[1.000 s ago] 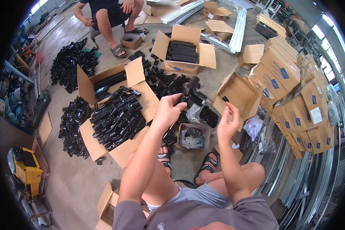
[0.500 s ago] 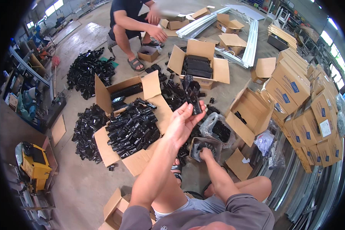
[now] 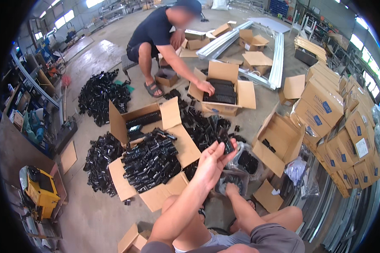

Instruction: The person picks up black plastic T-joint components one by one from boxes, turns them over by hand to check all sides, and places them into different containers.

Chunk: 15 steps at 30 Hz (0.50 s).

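My left hand (image 3: 210, 162) is raised in front of me, its fingers closed on a black plastic fitting (image 3: 221, 125) that points upward and has a round opening at the top. Below and to the right, my right hand (image 3: 231, 189) reaches into a small cardboard box lined with a clear plastic bag (image 3: 223, 181); its fingers are hidden there. Just beyond, another clear bag (image 3: 240, 148) holds small black pieces. Loose black parts (image 3: 197, 122) lie on the floor behind the held fitting.
Left stands an open carton (image 3: 189, 141) heaped with black parts; more piles (image 3: 104, 98) lie beyond. A co-worker (image 3: 162, 40) sits ahead, one hand in a carton (image 3: 223, 110) of stacked black parts. Right are an open carton (image 3: 283, 147), stacked closed cartons (image 3: 316, 101) and metal profiles (image 3: 325, 211).
The co-worker has leaned forward and put a hand into the far carton. My left hand, still holding the fitting, has come lower and closer to my right hand. The view has shifted slightly.
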### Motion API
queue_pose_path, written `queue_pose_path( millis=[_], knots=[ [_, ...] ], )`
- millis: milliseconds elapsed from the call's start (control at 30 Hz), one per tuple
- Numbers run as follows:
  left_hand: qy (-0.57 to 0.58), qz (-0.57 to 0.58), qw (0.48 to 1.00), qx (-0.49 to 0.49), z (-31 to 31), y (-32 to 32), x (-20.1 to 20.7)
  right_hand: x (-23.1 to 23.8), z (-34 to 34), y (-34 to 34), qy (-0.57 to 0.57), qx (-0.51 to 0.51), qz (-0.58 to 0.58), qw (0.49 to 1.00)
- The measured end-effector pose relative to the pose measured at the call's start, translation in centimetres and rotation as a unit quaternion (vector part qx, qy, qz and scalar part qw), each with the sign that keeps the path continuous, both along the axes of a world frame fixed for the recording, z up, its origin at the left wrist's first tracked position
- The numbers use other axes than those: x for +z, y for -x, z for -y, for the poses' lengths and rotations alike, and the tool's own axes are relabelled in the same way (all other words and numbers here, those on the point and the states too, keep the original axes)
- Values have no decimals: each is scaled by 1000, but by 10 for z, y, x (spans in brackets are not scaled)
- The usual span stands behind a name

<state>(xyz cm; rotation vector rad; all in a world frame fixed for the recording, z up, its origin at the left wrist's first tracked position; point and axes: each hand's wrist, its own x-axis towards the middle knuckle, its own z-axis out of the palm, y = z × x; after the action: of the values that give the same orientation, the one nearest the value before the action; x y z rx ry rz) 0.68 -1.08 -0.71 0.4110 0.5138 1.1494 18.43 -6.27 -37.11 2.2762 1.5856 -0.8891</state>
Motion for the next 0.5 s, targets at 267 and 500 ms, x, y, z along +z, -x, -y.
queue_pose_path(
  millis=[267, 500],
  knots=[
    [36, -17, 999, 0, -3, -6, -12, 14, -4, 4, 28, 25, -10, 999],
    [40, -26, 999, -2, -2, -11, -17, 38, 15, 5, -193, -77, -121, 971]
  ],
)
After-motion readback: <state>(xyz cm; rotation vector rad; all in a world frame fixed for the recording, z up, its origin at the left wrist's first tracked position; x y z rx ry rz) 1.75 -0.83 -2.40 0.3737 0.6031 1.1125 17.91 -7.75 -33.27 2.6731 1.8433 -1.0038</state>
